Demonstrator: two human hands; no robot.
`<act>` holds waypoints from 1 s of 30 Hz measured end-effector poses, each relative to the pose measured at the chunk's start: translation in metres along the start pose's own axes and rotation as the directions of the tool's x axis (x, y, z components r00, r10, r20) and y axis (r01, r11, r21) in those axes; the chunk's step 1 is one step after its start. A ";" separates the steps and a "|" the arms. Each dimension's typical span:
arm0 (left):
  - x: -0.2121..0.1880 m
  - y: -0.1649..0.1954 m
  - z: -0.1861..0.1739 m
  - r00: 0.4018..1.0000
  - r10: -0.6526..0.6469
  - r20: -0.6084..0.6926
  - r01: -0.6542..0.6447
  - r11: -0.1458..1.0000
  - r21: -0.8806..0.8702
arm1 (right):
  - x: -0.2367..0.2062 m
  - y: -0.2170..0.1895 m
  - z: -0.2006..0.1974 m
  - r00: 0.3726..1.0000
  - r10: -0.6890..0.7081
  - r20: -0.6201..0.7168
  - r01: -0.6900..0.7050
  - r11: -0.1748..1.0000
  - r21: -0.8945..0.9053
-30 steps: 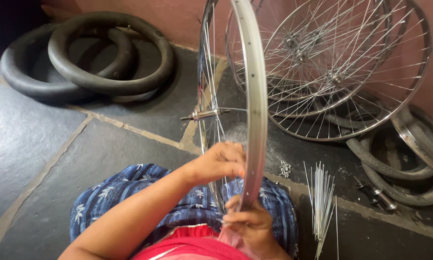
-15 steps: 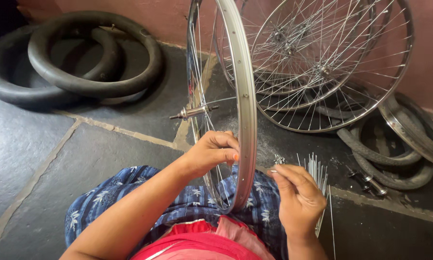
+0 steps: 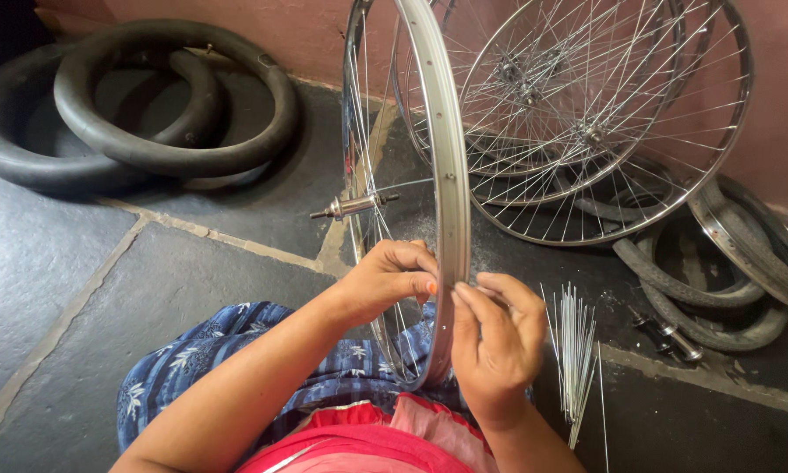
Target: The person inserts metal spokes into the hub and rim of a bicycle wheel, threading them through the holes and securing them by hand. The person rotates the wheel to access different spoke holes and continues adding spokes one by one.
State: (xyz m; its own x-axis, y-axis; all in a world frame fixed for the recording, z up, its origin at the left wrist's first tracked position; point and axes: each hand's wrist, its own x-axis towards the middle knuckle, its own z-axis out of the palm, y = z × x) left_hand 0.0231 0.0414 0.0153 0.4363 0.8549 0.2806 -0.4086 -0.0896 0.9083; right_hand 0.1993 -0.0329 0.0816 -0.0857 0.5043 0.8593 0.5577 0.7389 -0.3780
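Observation:
A silver bicycle wheel rim [image 3: 433,131] with thin spokes and a hub axle [image 3: 352,208] stands upright between my knees. My left hand [image 3: 389,280] grips the rim's left side, thumb and fingers pinched at its edge. On the rim's right side, my right hand [image 3: 497,337] has its fingertips pinched together against the rim; what they hold is too small to tell. A bundle of loose spokes [image 3: 572,350] lies on the floor just right of my right hand.
Finished spoked wheels [image 3: 586,123] lean on the pink wall at the back. Black inner tubes [image 3: 140,114] lie at the back left. Old tyres and a bare rim [image 3: 744,263] lie at right, with small hub parts [image 3: 670,335] near them.
My right hand has come from the spoke bundle back up to the rim beside my left hand. One second ago it was low under the rim.

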 end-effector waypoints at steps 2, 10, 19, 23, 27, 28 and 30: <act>0.000 -0.002 -0.001 1.000 0.002 0.001 -0.002 1.000 0.002 | 0.000 0.000 0.002 1.000 -0.019 0.006 0.019 1.000 -0.008; 0.001 -0.004 -0.002 0.998 0.062 0.021 -0.062 0.998 0.022 | 0.003 -0.004 0.005 0.989 -0.145 -0.002 0.144 0.981 -0.129; -0.003 0.002 -0.009 0.991 0.078 0.106 -0.071 0.996 -0.062 | 0.003 -0.007 0.008 0.983 -0.182 0.035 0.185 0.974 -0.128; -0.004 0.001 -0.009 0.989 0.097 0.111 -0.088 0.993 -0.080 | 0.003 -0.010 0.009 0.980 -0.191 0.050 0.196 0.967 -0.163; -0.004 0.000 -0.010 0.992 0.086 0.096 -0.080 0.995 -0.067 | 0.002 -0.012 0.005 0.962 -0.236 0.140 0.260 0.946 -0.195; -0.004 0.000 -0.010 0.993 0.079 0.087 -0.074 0.996 -0.055 | 0.001 -0.012 0.005 0.957 -0.247 0.150 0.274 0.942 -0.196; -0.003 0.000 -0.012 0.992 0.018 0.123 -0.004 0.994 -0.112 | -0.001 -0.011 0.004 0.960 -0.235 0.151 0.260 0.950 -0.171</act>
State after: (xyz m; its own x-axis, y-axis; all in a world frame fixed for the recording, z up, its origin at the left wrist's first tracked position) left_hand 0.0126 0.0445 0.0104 0.5242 0.7837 0.3333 -0.4979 -0.0355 0.8665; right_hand 0.1896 -0.0393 0.0838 -0.3382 0.3777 0.8620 0.6487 0.7571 -0.0771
